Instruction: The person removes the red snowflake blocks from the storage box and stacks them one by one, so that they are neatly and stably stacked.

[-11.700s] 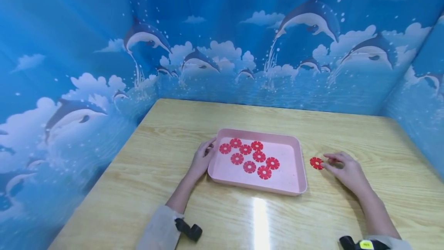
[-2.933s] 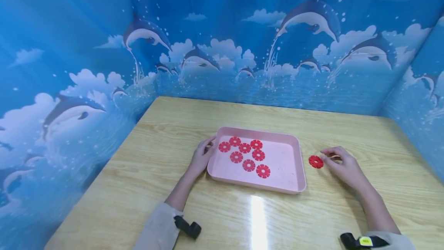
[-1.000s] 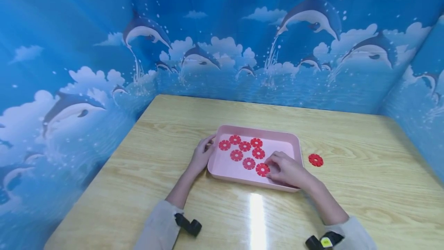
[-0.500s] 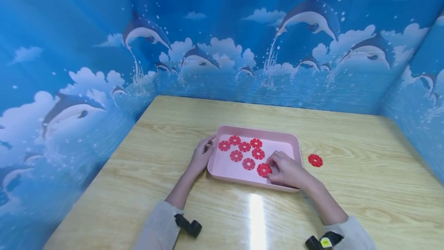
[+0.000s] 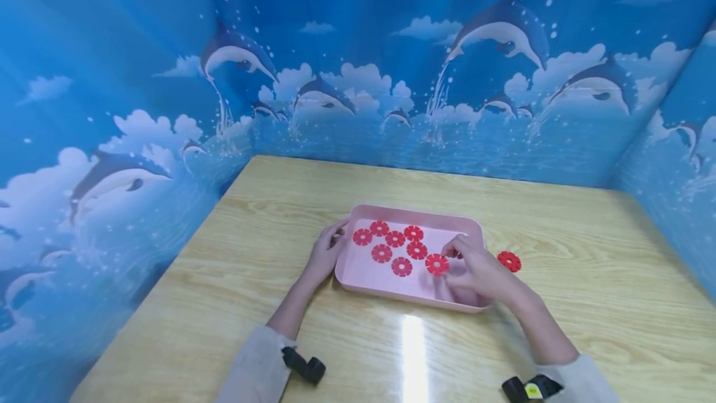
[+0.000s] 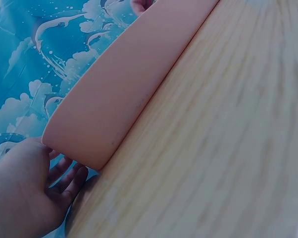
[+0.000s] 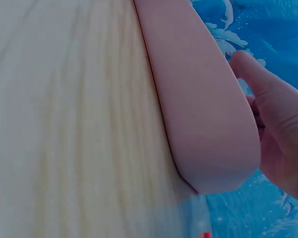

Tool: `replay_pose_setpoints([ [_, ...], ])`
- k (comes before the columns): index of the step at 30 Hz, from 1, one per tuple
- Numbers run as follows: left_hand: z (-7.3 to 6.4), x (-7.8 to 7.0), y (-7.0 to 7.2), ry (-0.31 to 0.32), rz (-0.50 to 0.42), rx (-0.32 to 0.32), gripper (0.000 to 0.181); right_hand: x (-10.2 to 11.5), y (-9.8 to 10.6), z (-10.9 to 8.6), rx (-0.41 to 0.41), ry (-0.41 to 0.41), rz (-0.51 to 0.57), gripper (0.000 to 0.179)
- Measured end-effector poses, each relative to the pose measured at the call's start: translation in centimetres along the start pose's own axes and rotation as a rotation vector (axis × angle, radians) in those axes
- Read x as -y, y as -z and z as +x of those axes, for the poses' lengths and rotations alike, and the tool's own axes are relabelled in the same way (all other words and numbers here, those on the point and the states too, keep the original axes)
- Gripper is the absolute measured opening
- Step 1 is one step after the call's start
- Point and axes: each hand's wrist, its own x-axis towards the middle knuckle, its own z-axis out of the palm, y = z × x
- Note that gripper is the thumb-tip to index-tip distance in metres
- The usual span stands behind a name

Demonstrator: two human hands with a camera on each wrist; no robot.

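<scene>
My right grip (image 5: 478,272) is narrow, pinching one bright red notched plastic disc (image 5: 431,264) at the fingertips, just above the floor of the pink rectangular plastic tray (image 5: 360,273), toward its right half. My left grip (image 5: 324,254) rests with relaxed fingers against the outside of the tray's left wall, while seven flat red notched discs (image 5: 390,239) lie spread across the tray's left and middle. Just outside the tray's right wall, a lone red disc (image 5: 504,259) lies on the pale wood-grained tabletop (image 5: 268,222).
</scene>
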Motion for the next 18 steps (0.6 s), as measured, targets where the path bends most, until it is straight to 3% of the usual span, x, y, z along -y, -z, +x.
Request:
replay_pose_setpoints([
  [4,0.0,0.0,-0.1,0.001,-0.002,-0.002,0.039,-0.3,1.0,-0.4,-0.011,-0.035,-0.004,0.036],
  [13,-0.2,-0.4,0.0,-0.002,-0.016,-0.005,0.039,-1.5,3.0,-1.8,-0.1,-0.019,-0.044,0.034],
  [18,-0.8,-2.0,0.3,-0.007,-0.026,0.004,0.039,-2.1,4.2,-2.8,-0.122,-0.059,-0.059,0.035],
])
